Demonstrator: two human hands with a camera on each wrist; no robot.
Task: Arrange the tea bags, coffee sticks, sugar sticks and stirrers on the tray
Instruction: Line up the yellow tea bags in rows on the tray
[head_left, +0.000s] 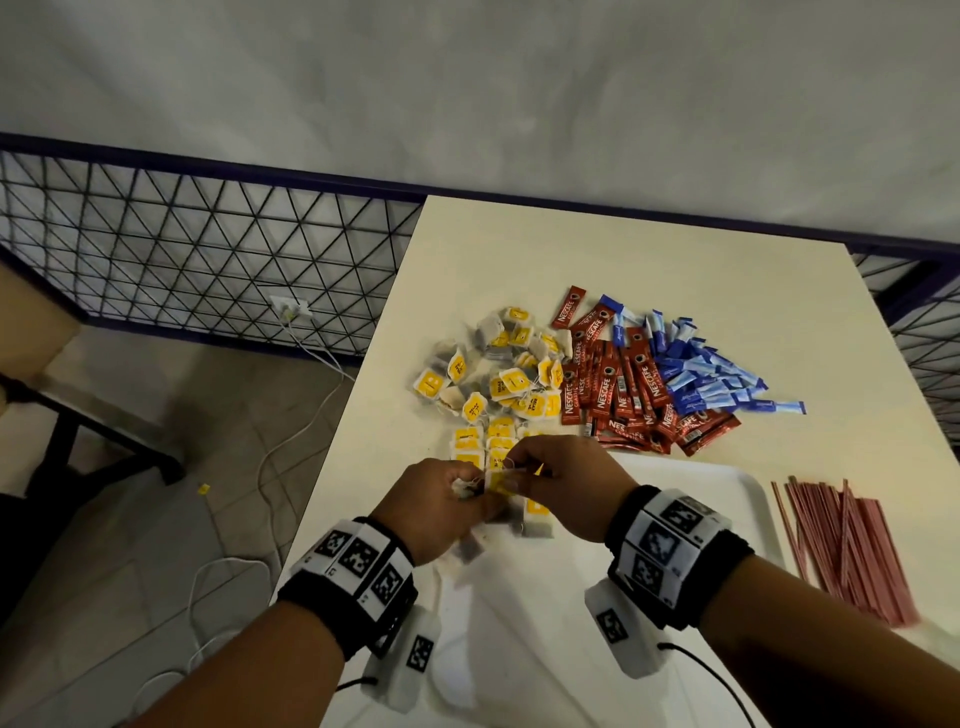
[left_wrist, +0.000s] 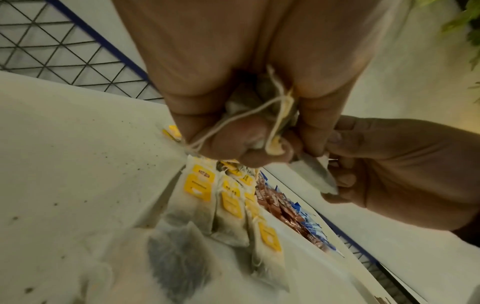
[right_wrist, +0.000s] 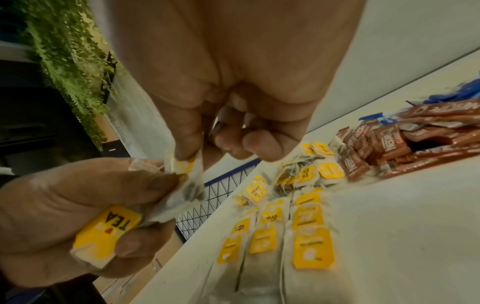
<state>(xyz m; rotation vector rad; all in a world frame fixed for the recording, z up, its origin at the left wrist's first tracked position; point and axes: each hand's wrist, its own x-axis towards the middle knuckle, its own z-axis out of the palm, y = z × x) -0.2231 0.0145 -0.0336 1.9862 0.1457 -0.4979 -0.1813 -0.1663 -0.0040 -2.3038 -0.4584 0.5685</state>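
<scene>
Spanning cream table (head_left: 649, 270) (white tray (head_left: 737, 499) near), mesh fence (head_left: 182, 249) behind.

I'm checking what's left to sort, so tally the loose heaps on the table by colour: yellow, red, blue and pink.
Heap of yellow-tagged paper tea bags: 1
Heap of red foil coffee sticks: 1
Heap of blue paper sugar sticks: 1
Bundle of thin pink stirrers: 1
Total: 4

Head view high, facing down – wrist views close (palm-side), all sharing tea bags (head_left: 498, 374)
</scene>
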